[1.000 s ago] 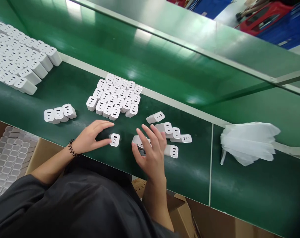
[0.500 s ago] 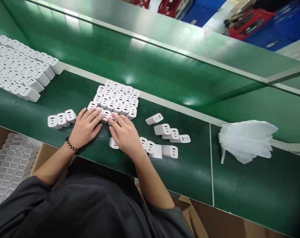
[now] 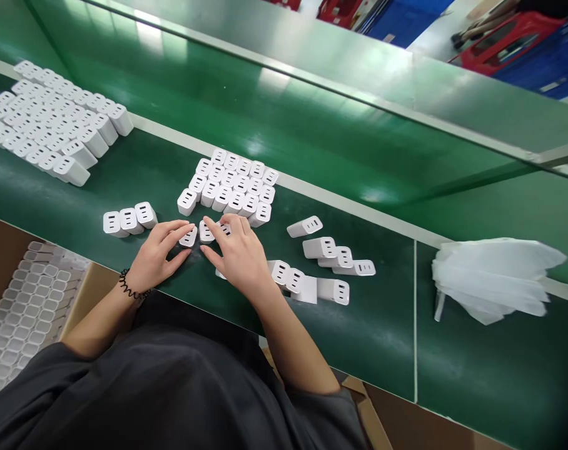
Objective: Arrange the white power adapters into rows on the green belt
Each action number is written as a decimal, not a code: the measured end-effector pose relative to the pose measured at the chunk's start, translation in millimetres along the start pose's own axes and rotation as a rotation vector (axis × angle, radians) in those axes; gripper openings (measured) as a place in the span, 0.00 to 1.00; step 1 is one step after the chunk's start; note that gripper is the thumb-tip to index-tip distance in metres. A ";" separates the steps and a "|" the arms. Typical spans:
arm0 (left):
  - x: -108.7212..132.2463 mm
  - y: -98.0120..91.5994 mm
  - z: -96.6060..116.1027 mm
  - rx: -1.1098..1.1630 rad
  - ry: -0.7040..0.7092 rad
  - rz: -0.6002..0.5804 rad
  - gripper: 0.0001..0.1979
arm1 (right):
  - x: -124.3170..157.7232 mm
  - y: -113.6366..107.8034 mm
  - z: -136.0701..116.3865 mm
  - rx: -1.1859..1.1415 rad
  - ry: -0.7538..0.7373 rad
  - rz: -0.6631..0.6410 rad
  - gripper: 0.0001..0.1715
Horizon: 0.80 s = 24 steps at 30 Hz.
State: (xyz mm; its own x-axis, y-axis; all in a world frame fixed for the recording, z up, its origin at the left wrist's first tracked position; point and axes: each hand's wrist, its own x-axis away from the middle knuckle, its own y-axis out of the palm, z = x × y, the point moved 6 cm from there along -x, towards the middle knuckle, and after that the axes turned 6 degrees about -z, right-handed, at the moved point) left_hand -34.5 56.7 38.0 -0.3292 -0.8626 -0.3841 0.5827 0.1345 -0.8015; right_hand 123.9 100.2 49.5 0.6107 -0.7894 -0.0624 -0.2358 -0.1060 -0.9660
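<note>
A tight block of white chargers (image 3: 232,187) stands on the green belt (image 3: 312,144). Just in front of it, a short row of chargers (image 3: 189,237) sits apart from the block. My left hand (image 3: 155,255) lies beside the row's left end, with the index finger and thumb stretched out around the end charger. Over the row's right part rests my right hand (image 3: 239,253), its fingers flat on the chargers. Neither hand lifts anything.
Three chargers (image 3: 129,220) stand in a row to the left. Several loose chargers (image 3: 333,265) lie to the right. A large block of chargers (image 3: 54,128) fills the far left. White plastic bags (image 3: 495,278) lie right. A cardboard box with a tray (image 3: 16,306) sits lower left.
Both hands left the loose chargers, reached the block's near edge, then drew back toward me. A short row of chargers now sits apart from the block.
</note>
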 end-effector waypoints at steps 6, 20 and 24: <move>-0.1 5.0 -11.5 0.098 -0.085 -0.078 0.28 | 4.0 -1.0 -0.8 -0.042 -0.038 0.026 0.22; -8.5 15.8 -15.3 0.200 -0.053 -0.154 0.35 | 18.0 -6.5 6.9 -0.232 -0.028 0.061 0.24; -11.9 20.0 -19.1 0.278 -0.112 -0.199 0.34 | 20.2 -5.2 18.5 -0.274 0.051 0.043 0.23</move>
State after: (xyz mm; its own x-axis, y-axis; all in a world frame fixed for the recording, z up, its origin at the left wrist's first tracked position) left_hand -33.2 79.0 17.8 -0.3819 -0.9087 -0.1685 0.7002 -0.1655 -0.6944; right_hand 151.4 96.0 48.7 0.5583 -0.8256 -0.0824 -0.4608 -0.2260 -0.8583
